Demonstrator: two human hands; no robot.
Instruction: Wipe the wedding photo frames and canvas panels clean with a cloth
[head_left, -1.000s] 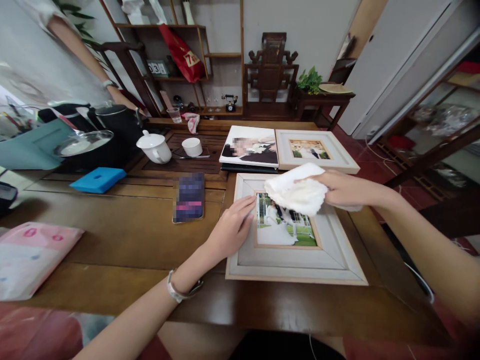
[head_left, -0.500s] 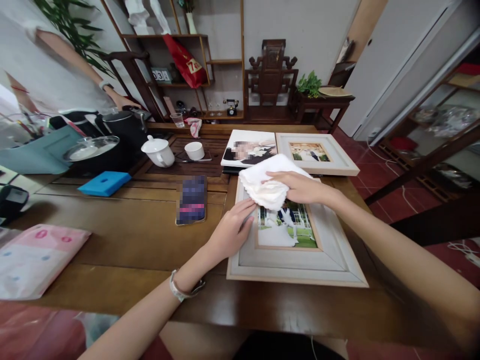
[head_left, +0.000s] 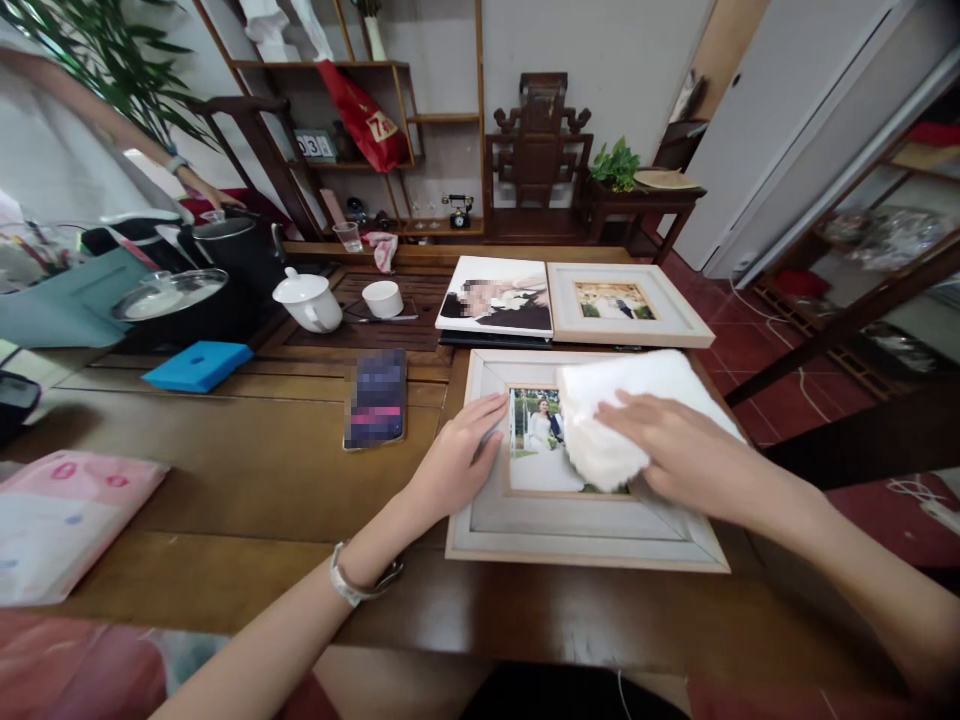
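A picture frame (head_left: 555, 530) with a pale, wide border lies flat on the wooden table in front of me. The photo (head_left: 534, 440) inside it shows two people outdoors. My left hand (head_left: 459, 462) rests on the frame's left border with its fingers stretched out. On the right side, my right hand (head_left: 679, 445) presses a white cloth (head_left: 600, 445) against the picture, gripping it under the fingers. The cloth hides the photo's right part and the frame's upper right border.
Behind the frame lie a photo panel (head_left: 499, 310) and a second picture frame (head_left: 679, 315). Left of my left hand is a phone (head_left: 376, 400). Further left are a blue box (head_left: 196, 366), a lidded white cup (head_left: 307, 300) and a dark pot (head_left: 176, 305). Another person's hand (head_left: 210, 193) reaches toward a kettle.
My right hand has moved the cloth from the frame's upper left toward the right and nearer to me, baring the photo's left part. My left hand stays on the border.
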